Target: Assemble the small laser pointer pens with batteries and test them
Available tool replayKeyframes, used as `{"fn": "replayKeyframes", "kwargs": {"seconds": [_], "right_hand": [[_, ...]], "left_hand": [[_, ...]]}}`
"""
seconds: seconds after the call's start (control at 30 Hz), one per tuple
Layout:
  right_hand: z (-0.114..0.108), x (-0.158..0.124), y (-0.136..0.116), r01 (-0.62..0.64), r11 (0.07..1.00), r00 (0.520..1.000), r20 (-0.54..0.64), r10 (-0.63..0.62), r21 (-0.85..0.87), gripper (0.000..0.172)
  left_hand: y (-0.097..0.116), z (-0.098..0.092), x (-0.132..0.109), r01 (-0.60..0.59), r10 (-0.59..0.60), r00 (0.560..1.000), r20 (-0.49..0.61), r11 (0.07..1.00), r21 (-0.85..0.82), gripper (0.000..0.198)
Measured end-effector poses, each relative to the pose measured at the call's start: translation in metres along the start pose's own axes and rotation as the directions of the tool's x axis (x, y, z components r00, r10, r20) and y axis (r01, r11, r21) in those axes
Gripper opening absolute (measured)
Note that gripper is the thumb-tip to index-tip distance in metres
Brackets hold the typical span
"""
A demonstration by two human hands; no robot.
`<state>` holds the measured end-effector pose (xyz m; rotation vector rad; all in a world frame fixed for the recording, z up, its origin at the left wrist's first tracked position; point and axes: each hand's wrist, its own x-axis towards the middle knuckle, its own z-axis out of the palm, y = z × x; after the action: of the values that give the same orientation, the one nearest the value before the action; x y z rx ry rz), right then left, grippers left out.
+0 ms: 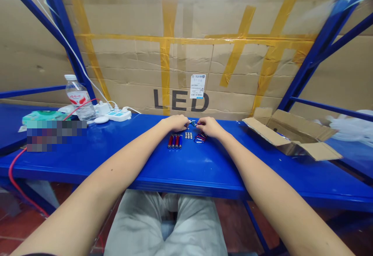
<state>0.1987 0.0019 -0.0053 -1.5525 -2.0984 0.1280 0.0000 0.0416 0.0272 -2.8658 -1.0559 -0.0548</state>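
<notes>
Two hands bend over small parts on the blue tabletop (201,166).
The tubes (175,142) lie near the left hand (177,122), at its six o'clock, long axis from twelve to six; the right hand (210,127) is farther. Discs (189,135) sit at the left's four o'clock, clips (200,137) at the right's seven. Fingers curl inward; their opening and grip I cannot tell.

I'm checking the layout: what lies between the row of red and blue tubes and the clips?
Small silver pieces in rows lie between the tubes and the clips; the head view shows it.
</notes>
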Motion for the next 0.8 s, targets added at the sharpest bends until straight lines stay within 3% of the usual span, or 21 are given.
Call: {"fn": "replayKeyframes", "kwargs": {"seconds": [0.3, 0.47, 0.57, 0.8], "right_hand": [[-0.001, -0.003, -0.005, 0.020, 1.000, 0.999, 0.032, -0.021, 0.010, 0.014], [-0.001, -0.004, -0.011, 0.021, 0.995, 0.999, 0.023, -0.023, 0.100, 0.013], [0.001, -0.004, -0.017, 0.062, 0.985, 0.998, -0.005, -0.062, 0.163, 0.012], [0.011, -0.001, -0.021, 0.123, 0.992, 0.992, 0.010, -0.123, 0.034, 0.015]], "left_hand": [[-0.016, 0.000, -0.010, 0.084, -0.082, 0.996, 0.023, 0.994, -0.076, 0.022], [-0.024, 0.013, -0.005, 0.136, -0.169, 0.982, -0.090, 0.946, -0.295, 0.023], [-0.024, 0.019, 0.000, 0.110, -0.157, 0.982, -0.103, 0.926, -0.360, 0.015], [-0.021, 0.025, 0.006, 0.105, -0.177, 0.971, -0.162, 0.922, -0.373, 0.016]]}}
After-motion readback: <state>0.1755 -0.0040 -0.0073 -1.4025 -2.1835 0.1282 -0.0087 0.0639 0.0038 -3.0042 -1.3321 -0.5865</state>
